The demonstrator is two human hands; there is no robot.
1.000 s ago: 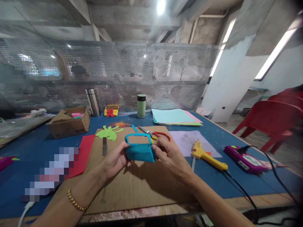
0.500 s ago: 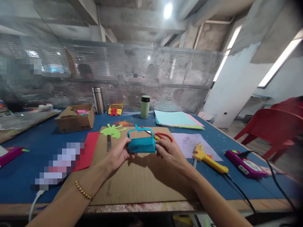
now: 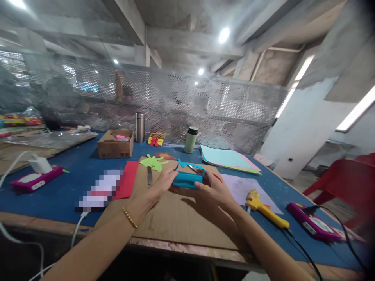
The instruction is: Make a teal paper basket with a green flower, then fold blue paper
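A small blue box-like piece (image 3: pixel 187 180) with a thin blue strap looped above it is held over the brown cardboard sheet (image 3: pixel 175 222). My left hand (image 3: pixel 162 182) grips its left end, and my right hand (image 3: pixel 213 188) grips its right end, thumb on the front. Behind my right hand lie scissors with red handles (image 3: pixel 217 177), partly covered. Green paper leaf shapes (image 3: pixel 154 162) and a dark strip (image 3: pixel 149 176) rest on the cardboard's upper left.
A yellow glue gun (image 3: pixel 266 210) lies right on purple paper (image 3: pixel 237 185), beside a magenta power unit (image 3: pixel 313 222). Red paper (image 3: pixel 127 180) is left. Behind stand a cardboard box (image 3: pixel 115 147), steel flask (image 3: pixel 140 128), green bottle (image 3: pixel 191 140) and stacked coloured paper (image 3: pixel 225 157).
The view has turned left, so the table's things appear farther right. The blue piece is turned and tilted between my hands, and my right thumb now lies across its front.
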